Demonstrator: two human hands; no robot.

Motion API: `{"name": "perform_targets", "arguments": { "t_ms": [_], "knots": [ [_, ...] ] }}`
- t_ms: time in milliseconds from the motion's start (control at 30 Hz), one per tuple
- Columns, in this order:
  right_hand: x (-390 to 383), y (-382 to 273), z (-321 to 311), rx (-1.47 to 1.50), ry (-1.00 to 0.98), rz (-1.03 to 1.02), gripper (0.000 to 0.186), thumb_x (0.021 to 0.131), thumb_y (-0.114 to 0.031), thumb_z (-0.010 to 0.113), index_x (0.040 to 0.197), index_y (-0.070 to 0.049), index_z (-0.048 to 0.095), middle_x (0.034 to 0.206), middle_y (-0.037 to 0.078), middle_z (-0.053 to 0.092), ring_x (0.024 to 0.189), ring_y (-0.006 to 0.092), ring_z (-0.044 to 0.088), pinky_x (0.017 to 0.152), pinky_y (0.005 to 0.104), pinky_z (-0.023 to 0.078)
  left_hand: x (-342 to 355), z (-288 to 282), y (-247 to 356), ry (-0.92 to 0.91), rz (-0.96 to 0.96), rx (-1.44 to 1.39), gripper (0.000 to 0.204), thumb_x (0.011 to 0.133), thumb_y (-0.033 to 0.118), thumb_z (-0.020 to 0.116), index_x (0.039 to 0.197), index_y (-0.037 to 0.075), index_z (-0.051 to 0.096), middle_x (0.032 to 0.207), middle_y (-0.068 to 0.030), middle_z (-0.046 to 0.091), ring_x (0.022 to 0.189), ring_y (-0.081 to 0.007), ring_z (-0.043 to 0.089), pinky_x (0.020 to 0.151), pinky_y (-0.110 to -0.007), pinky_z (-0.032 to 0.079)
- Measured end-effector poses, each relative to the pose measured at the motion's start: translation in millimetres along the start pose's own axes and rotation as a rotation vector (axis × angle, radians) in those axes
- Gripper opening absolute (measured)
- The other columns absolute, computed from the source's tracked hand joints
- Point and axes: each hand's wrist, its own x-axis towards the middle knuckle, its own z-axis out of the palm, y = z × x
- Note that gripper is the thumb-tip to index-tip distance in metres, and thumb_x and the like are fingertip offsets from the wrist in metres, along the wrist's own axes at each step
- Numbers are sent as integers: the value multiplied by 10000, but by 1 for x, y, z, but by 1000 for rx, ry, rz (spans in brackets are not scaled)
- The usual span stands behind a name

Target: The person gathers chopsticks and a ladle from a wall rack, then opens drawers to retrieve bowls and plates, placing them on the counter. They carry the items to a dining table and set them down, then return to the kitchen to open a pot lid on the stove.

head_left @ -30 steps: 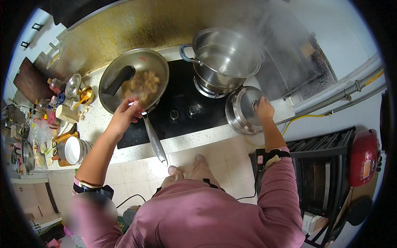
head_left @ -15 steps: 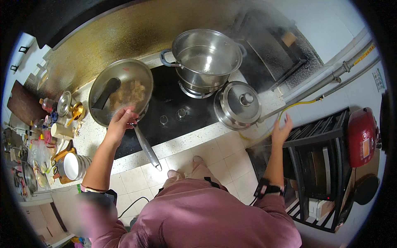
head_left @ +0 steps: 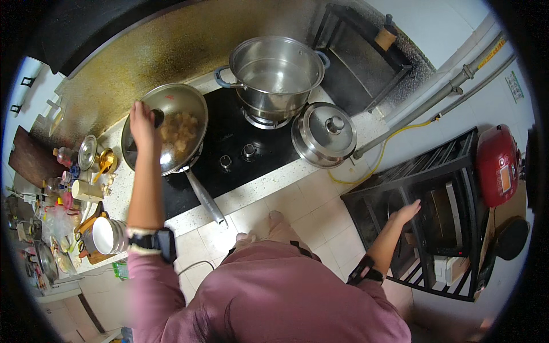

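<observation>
My left hand [head_left: 142, 127] is over the left side of a frying pan [head_left: 196, 103], its fingers stretched toward the far rim. Just beneath it lies a black spatula [head_left: 158, 118], largely covered by the hand; I see no grip on it. Browned chunks of food [head_left: 180, 131] sit in the middle of the pan, whose grey handle [head_left: 204, 197] points toward me. Out to the right, my right hand [head_left: 407, 212] is empty with fingers extended, in front of a black rack [head_left: 403, 191].
A large steel pot [head_left: 274, 71] stands on the right burner of the black stove [head_left: 257, 166]. Its neighbour is a domed steel lid [head_left: 324, 134]. White bowls [head_left: 108, 235] and a gold bowl with a spoon [head_left: 107, 162] are on the left counter. A red cooker [head_left: 498, 166] tops the rack.
My left hand has moved left and away from me, from the pan's handle side to above the spatula. My right hand has dropped lower and farther right. Steam has thinned.
</observation>
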Motion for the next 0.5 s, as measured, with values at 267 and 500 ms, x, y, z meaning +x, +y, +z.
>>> {"name": "perform_targets", "arguments": {
  "t_ms": [267,500],
  "knots": [
    [-54,18,18,-20,-46,32,667,931,-384,397,1414,19,175,1441,218,243,1272,345,343,1060,403,263,-246,98,-103,-2178,185,549,482,895,267,500,1348,131,406,1341,-191,429,1219,-284,430,1020,-406,325],
    [-16,36,-135,-259,370,67,583,875,-354,487,1281,54,395,1233,254,478,1042,334,524,919,412,407,-52,144,-18,-692,676,719,401,859,240,543,1192,21,501,1161,-145,528,1040,-275,519,938,-395,389]
  ]
}}
